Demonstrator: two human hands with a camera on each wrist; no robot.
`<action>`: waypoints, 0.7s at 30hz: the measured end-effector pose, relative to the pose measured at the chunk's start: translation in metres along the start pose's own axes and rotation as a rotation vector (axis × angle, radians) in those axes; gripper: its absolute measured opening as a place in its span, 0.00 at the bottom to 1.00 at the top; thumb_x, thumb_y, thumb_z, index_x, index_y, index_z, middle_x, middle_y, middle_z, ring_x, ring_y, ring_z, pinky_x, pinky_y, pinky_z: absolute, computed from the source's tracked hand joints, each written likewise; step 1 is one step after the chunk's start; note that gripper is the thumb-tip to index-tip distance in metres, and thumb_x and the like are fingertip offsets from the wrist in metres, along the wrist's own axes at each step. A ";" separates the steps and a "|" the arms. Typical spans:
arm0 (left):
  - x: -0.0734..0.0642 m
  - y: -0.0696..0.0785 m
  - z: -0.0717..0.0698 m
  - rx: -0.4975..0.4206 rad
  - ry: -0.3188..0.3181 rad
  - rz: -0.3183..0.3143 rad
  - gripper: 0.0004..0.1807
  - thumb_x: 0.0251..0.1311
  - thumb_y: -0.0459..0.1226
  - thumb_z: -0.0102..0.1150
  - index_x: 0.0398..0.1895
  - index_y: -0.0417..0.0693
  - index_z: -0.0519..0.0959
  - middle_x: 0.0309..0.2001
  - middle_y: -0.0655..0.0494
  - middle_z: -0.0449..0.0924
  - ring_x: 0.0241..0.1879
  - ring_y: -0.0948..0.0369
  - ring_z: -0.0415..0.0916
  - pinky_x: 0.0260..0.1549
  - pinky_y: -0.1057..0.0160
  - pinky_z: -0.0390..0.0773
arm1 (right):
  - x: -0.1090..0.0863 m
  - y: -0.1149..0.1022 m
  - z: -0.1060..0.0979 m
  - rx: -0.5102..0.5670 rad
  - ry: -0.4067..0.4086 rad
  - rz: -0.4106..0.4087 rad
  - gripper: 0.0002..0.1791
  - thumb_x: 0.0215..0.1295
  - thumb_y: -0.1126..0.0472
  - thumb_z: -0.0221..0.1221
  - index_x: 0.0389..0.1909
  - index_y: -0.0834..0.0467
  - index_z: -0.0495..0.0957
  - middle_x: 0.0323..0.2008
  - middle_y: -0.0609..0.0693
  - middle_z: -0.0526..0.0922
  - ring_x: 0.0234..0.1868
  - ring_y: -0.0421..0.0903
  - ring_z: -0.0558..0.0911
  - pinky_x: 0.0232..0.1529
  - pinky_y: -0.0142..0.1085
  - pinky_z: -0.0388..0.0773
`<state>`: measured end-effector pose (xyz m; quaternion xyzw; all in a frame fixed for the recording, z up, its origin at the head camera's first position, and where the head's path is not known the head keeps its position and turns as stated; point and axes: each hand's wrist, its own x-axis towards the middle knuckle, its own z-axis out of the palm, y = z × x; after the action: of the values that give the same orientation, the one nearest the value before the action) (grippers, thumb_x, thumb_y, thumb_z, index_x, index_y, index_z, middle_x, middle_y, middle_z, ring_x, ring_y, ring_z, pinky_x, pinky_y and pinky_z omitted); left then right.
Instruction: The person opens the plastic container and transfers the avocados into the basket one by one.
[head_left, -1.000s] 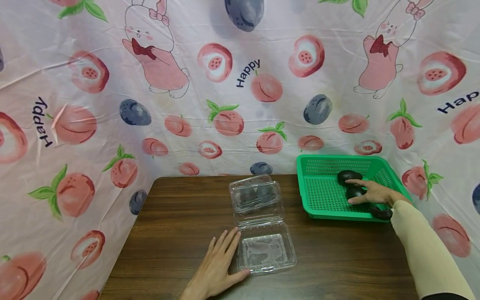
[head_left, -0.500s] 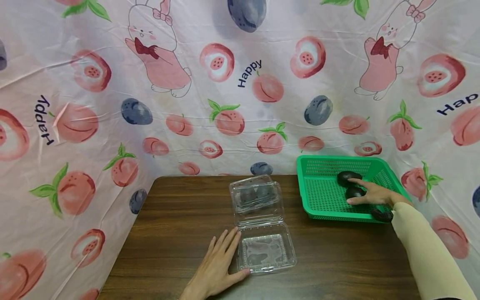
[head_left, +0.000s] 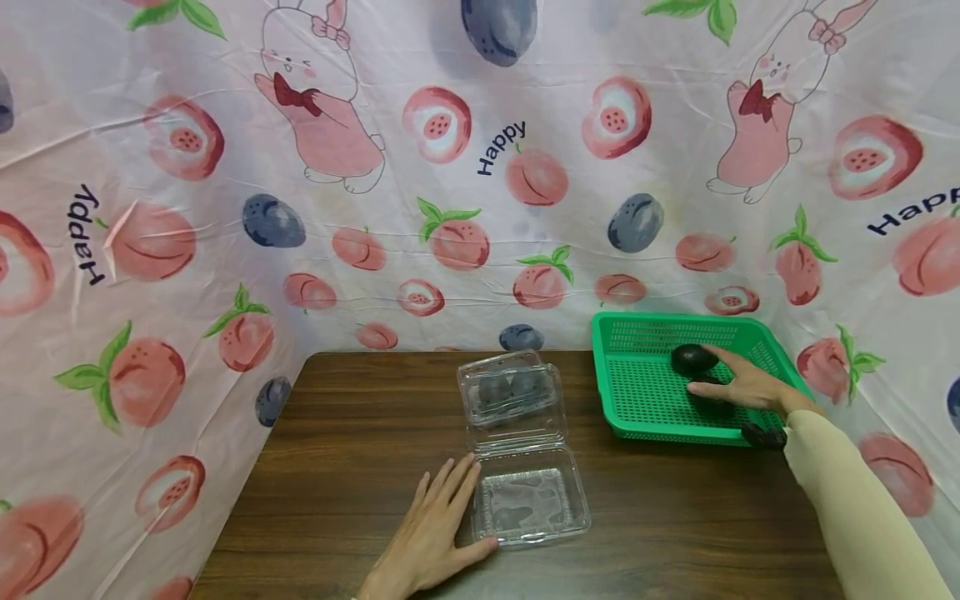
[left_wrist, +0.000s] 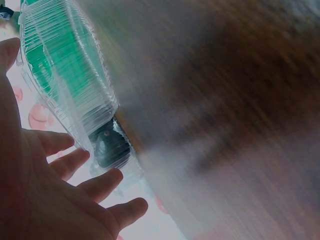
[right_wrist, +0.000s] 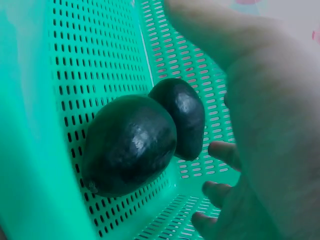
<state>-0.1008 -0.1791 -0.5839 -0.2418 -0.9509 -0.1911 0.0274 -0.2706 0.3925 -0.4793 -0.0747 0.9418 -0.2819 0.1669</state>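
Observation:
My right hand (head_left: 742, 385) reaches into a green plastic basket (head_left: 637, 425), fingers spread over two dark avocados. The far avocado (head_left: 693, 360) lies past the fingertips; the nearer avocado (head_left: 712, 402) is partly hidden beneath the hand. In the right wrist view, a gap shows between the fingers and both the larger avocado (right_wrist: 130, 145) and the smaller avocado (right_wrist: 180, 117). My left hand (head_left: 431, 529) lies beside a clear plastic clamshell box (head_left: 532, 504), thumb and fingertips at its left edge, fingers straight. Dark rounded things, one visible as an avocado (left_wrist: 111, 147), show through the plastic at the back.
The clamshell's raised rear part (head_left: 513, 425) leans toward the back of the wooden table (head_left: 360, 442). A fruit-and-rabbit printed cloth (head_left: 480, 200) hangs around the back and sides. A dark item (head_left: 763, 435) sits by the right wrist, at the basket's front rim.
The right hand has shifted slightly, its fingers moving toward the basket's back, and more of the far avocado now shows. The left hand and the clamshell stay where they were.

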 end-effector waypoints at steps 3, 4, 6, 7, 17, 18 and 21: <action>0.000 -0.001 0.000 0.003 0.002 0.004 0.60 0.70 0.75 0.62 0.91 0.46 0.61 0.92 0.49 0.59 0.87 0.36 0.63 0.80 0.22 0.66 | -0.002 -0.004 0.000 -0.014 0.042 -0.015 0.60 0.80 0.35 0.63 0.93 0.64 0.43 0.88 0.81 0.45 0.85 0.87 0.48 0.75 0.87 0.54; 0.000 -0.001 0.001 0.004 0.002 0.004 0.60 0.70 0.75 0.62 0.91 0.46 0.61 0.92 0.49 0.59 0.87 0.36 0.63 0.80 0.22 0.66 | -0.002 -0.004 0.000 -0.019 0.056 -0.019 0.60 0.80 0.35 0.63 0.93 0.64 0.43 0.88 0.81 0.45 0.85 0.87 0.48 0.75 0.87 0.54; 0.000 -0.001 0.001 0.002 0.002 0.005 0.60 0.70 0.75 0.62 0.91 0.46 0.61 0.92 0.48 0.59 0.87 0.36 0.62 0.80 0.22 0.65 | -0.003 -0.006 0.000 -0.028 0.081 -0.028 0.59 0.81 0.34 0.61 0.93 0.64 0.43 0.88 0.80 0.45 0.85 0.86 0.48 0.76 0.87 0.52; 0.000 -0.002 0.001 0.003 0.002 0.006 0.60 0.70 0.75 0.62 0.91 0.46 0.61 0.92 0.48 0.60 0.87 0.36 0.62 0.80 0.22 0.65 | -0.003 -0.007 0.000 -0.028 0.093 -0.033 0.59 0.81 0.34 0.61 0.93 0.64 0.43 0.88 0.80 0.44 0.86 0.86 0.47 0.76 0.87 0.51; 0.001 -0.001 0.000 -0.013 -0.014 -0.004 0.60 0.70 0.75 0.62 0.92 0.46 0.60 0.92 0.49 0.58 0.88 0.35 0.61 0.80 0.21 0.64 | -0.007 -0.008 0.002 -0.051 0.199 -0.032 0.61 0.80 0.31 0.60 0.94 0.59 0.39 0.90 0.79 0.37 0.87 0.88 0.36 0.78 0.89 0.38; 0.001 -0.001 0.000 -0.015 -0.014 -0.004 0.61 0.70 0.75 0.61 0.92 0.46 0.60 0.92 0.49 0.58 0.88 0.35 0.61 0.80 0.21 0.64 | -0.007 -0.009 0.002 -0.058 0.214 -0.032 0.61 0.80 0.31 0.60 0.94 0.59 0.38 0.90 0.79 0.37 0.87 0.89 0.35 0.78 0.89 0.37; 0.002 -0.001 0.000 -0.015 -0.010 -0.001 0.61 0.70 0.75 0.61 0.91 0.46 0.61 0.92 0.49 0.59 0.88 0.35 0.61 0.80 0.21 0.64 | -0.009 -0.010 0.003 -0.085 0.263 -0.035 0.61 0.80 0.31 0.61 0.95 0.57 0.38 0.90 0.78 0.37 0.86 0.90 0.34 0.78 0.89 0.35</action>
<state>-0.1031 -0.1787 -0.5844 -0.2424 -0.9497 -0.1973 0.0208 -0.2610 0.3844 -0.4733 -0.0606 0.9653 -0.2519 0.0335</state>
